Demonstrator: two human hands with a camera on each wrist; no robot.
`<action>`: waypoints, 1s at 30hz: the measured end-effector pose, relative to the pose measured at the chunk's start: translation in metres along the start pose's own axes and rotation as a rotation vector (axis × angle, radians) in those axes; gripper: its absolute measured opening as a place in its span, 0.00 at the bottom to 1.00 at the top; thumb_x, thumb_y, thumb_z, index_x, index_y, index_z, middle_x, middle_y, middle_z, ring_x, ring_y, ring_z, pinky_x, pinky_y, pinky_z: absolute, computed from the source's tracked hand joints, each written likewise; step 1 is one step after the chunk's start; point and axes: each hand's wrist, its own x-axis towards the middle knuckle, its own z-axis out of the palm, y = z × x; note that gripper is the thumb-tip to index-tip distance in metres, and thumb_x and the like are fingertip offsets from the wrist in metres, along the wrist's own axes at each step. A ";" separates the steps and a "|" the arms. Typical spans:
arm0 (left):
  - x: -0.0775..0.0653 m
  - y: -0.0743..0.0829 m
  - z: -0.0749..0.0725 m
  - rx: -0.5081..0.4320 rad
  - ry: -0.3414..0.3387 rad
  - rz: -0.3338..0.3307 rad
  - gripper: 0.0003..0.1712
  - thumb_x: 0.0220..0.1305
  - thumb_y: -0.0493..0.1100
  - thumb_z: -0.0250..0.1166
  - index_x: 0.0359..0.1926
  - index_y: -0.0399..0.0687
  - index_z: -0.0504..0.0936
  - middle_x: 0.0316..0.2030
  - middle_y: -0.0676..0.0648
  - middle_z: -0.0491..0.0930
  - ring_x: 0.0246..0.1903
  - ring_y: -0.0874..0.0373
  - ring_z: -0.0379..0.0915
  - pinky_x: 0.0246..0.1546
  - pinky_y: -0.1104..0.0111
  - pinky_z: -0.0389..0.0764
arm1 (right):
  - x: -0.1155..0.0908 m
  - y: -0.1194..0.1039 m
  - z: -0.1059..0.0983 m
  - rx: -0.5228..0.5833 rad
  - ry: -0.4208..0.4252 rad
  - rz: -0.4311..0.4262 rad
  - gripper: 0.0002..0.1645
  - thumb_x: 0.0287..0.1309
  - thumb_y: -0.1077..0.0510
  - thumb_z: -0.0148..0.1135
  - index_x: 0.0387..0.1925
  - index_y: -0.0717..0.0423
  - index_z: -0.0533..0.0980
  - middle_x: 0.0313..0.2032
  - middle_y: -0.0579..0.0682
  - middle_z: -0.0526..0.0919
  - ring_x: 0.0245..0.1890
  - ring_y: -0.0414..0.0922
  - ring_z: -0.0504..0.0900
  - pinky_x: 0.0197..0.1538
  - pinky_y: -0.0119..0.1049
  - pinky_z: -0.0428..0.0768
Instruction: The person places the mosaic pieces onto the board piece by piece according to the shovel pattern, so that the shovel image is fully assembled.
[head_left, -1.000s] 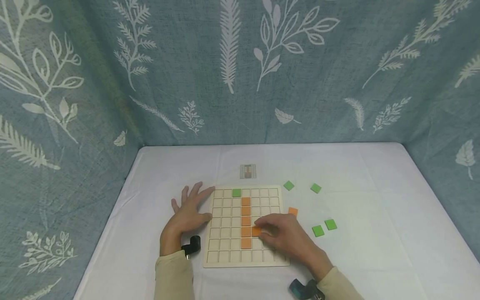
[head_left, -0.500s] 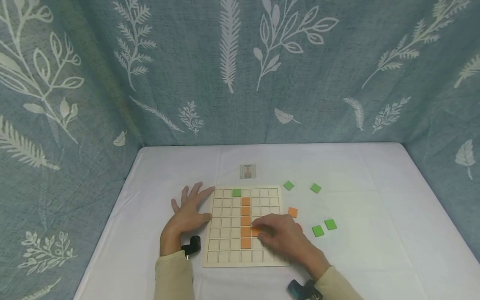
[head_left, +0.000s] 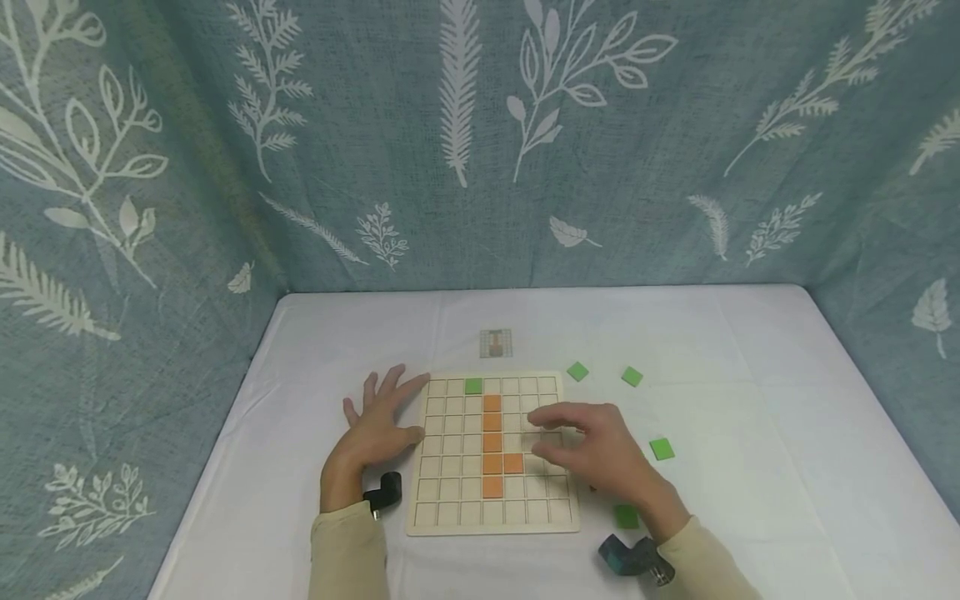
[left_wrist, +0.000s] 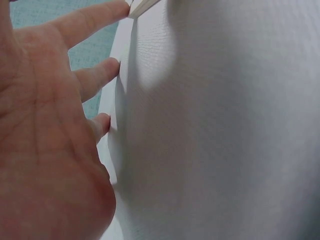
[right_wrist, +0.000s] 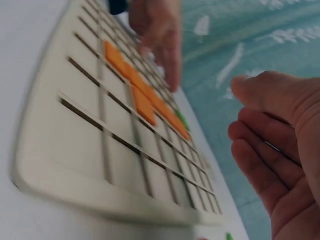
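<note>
Beige sleeves on both my arms are the closest thing to me, with a small black wrist camera strapped on the left and another dark wrist camera on the right. One flat square green tile lies on the table right by that right one, partly tucked behind my wrist.

My right hand hangs over the right side of the pale square grid board, thumb and fingers apart, nothing between them that I can see. My left hand is spread wide, index fingertip at the far left corner, thumb against the left edge.

On the board, five flat square orange tiles run in one column, and a sixth orange tile sits right next to the second-nearest one. A single green tile is in the farthest row, one column left of the oranges.

Three more loose green tiles lie off to the right. Past the board there's a tiny printed grid card on the white tablecloth, then a blue-green curtain with white leaf prints.
</note>
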 end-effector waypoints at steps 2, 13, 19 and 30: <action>0.000 -0.002 0.002 -0.005 0.015 0.017 0.51 0.50 0.37 0.70 0.80 0.50 0.73 0.86 0.32 0.50 0.86 0.24 0.25 0.74 0.20 0.18 | -0.001 0.003 -0.009 0.013 0.030 0.013 0.21 0.58 0.59 0.83 0.54 0.51 0.90 0.52 0.39 0.94 0.50 0.44 0.93 0.59 0.46 0.90; 0.002 -0.010 0.006 -0.013 0.029 0.042 0.51 0.50 0.38 0.70 0.80 0.51 0.73 0.87 0.32 0.49 0.85 0.24 0.24 0.73 0.20 0.17 | -0.015 0.021 -0.047 0.096 0.111 0.124 0.23 0.57 0.61 0.84 0.55 0.53 0.89 0.52 0.49 0.94 0.54 0.50 0.93 0.64 0.31 0.85; 0.001 -0.006 0.004 -0.009 0.016 0.029 0.52 0.51 0.39 0.68 0.81 0.50 0.71 0.87 0.33 0.49 0.86 0.25 0.24 0.74 0.21 0.18 | -0.028 0.031 -0.064 0.050 0.141 0.167 0.26 0.58 0.60 0.83 0.59 0.51 0.89 0.53 0.49 0.94 0.54 0.51 0.93 0.62 0.21 0.81; -0.002 0.003 -0.002 0.010 -0.037 -0.023 0.53 0.52 0.37 0.69 0.83 0.51 0.69 0.88 0.35 0.45 0.87 0.28 0.21 0.75 0.23 0.17 | -0.046 0.045 -0.076 -0.033 0.187 0.196 0.27 0.55 0.60 0.85 0.58 0.50 0.89 0.51 0.48 0.94 0.53 0.30 0.90 0.60 0.16 0.79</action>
